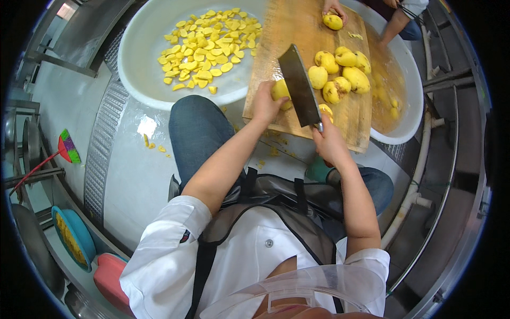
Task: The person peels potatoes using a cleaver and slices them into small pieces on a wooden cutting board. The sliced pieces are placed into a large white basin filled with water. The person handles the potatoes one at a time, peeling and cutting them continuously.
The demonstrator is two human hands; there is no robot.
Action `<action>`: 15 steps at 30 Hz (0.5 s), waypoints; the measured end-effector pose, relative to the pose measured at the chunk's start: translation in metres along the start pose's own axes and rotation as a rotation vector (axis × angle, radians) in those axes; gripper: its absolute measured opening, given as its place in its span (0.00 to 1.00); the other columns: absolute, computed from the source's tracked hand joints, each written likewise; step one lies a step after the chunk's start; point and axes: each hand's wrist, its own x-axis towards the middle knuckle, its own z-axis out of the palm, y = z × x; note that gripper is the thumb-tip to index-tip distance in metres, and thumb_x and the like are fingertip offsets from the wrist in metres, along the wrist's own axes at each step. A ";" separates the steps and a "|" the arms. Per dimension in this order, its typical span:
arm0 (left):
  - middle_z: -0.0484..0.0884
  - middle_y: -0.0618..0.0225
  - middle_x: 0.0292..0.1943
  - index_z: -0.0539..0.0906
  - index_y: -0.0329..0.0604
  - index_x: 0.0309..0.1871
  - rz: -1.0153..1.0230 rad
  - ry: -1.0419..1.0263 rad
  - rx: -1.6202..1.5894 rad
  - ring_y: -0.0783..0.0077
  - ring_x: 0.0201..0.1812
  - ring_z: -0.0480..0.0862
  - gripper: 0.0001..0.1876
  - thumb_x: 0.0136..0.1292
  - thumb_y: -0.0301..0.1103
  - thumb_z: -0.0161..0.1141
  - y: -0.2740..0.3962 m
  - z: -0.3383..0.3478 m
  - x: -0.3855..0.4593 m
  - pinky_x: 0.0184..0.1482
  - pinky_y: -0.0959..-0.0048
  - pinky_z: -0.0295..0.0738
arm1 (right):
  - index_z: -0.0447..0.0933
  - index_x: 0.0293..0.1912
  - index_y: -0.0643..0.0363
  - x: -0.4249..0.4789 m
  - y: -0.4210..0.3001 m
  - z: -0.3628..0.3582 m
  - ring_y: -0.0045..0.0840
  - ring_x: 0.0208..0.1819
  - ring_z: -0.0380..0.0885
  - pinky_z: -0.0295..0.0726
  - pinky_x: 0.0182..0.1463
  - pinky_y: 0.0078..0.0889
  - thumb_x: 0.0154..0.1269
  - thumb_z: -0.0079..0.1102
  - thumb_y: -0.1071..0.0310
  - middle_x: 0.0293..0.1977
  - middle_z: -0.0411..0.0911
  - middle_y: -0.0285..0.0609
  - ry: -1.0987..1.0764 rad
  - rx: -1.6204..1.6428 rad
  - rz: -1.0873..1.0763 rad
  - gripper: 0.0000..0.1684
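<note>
My left hand [267, 103] grips a peeled potato [281, 94] at the left edge of a wooden cutting board [275, 44]. In my right hand [331, 139] is the handle of a cleaver [299, 85], its broad dark blade raised just right of that potato. Several whole peeled potatoes [356, 79] with brown spots lie together on the board, right of the blade. A yellow potato piece [326, 111] shows partly behind the cleaver's lower end. Left of the board, many potato chunks [211, 48] rest in a large white tub [137, 75].
Another person's hand [336, 7] holds a potato [332, 22] at the board's far end. A second white tub [414, 99] holds brownish water and potatoes. Scraps [150, 144] dot the wet floor. A red-handled broom [65, 148], a blue basin [85, 243] and pipes [418, 175] flank me.
</note>
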 end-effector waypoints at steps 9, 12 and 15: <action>0.75 0.54 0.46 0.76 0.31 0.49 0.021 0.028 0.064 0.55 0.46 0.77 0.29 0.43 0.31 0.74 -0.001 -0.004 -0.003 0.48 0.67 0.74 | 0.67 0.44 0.66 -0.006 -0.032 -0.029 0.57 0.37 0.75 0.73 0.41 0.51 0.59 0.51 0.69 0.31 0.76 0.64 -0.218 -0.072 0.181 0.14; 0.75 0.54 0.46 0.76 0.30 0.50 0.042 0.019 0.068 0.54 0.44 0.77 0.29 0.44 0.32 0.73 -0.001 -0.001 -0.003 0.47 0.66 0.73 | 0.68 0.44 0.66 0.025 -0.007 0.018 0.57 0.38 0.75 0.74 0.42 0.51 0.58 0.52 0.69 0.32 0.76 0.65 -0.082 -0.239 -0.017 0.14; 0.75 0.52 0.46 0.75 0.30 0.51 0.019 0.010 0.062 0.52 0.43 0.77 0.28 0.47 0.33 0.71 -0.007 -0.003 -0.004 0.46 0.65 0.73 | 0.68 0.44 0.65 0.041 -0.007 0.040 0.58 0.38 0.75 0.74 0.42 0.52 0.58 0.52 0.69 0.32 0.76 0.66 -0.075 -0.250 0.033 0.14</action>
